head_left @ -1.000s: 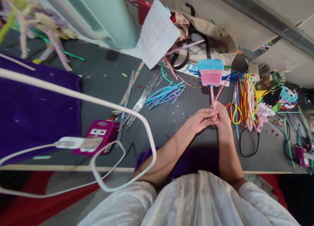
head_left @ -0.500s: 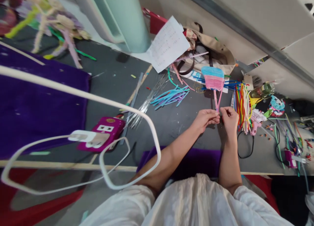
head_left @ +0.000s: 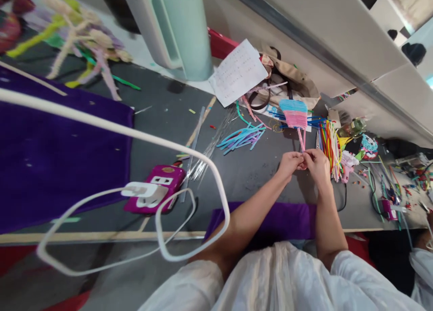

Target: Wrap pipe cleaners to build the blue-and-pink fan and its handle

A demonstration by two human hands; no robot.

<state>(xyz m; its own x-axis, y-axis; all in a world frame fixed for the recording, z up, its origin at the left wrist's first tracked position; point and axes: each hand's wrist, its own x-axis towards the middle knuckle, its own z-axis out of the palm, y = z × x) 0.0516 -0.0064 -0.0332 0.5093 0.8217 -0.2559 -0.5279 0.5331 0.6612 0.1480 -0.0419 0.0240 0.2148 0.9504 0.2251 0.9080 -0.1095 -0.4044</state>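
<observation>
Over the table, a pink-and-blue piece wound from pipe cleaners point(head_left: 293, 113) has two pink pipe-cleaner ends point(head_left: 302, 139) running down to my fingers. My left hand point(head_left: 290, 163) pinches these ends from the left. From the right, my right hand point(head_left: 317, 162) pinches at the same spot, its fingertips against those of the left. The fingers hide the very tips of the ends. Behind the wound piece lie dark blue pipe cleaners point(head_left: 316, 121). A bundle of many-coloured pipe cleaners point(head_left: 329, 142) is just right of my right hand.
A white cable point(head_left: 162, 144) loops in front at left, by a magenta power strip point(head_left: 158, 178). Blue and purple pipe cleaners point(head_left: 241, 137) lie left of my hands. A mint mug point(head_left: 189, 36), a written sheet point(head_left: 238, 72) and a beige bag point(head_left: 301, 83) stand behind. A co-worker's sleeve point(head_left: 419, 266) shows at far right.
My right hand has come in against my left, closing the small gap between them at the pink ends. The whole view has shifted, with more showing at the right.
</observation>
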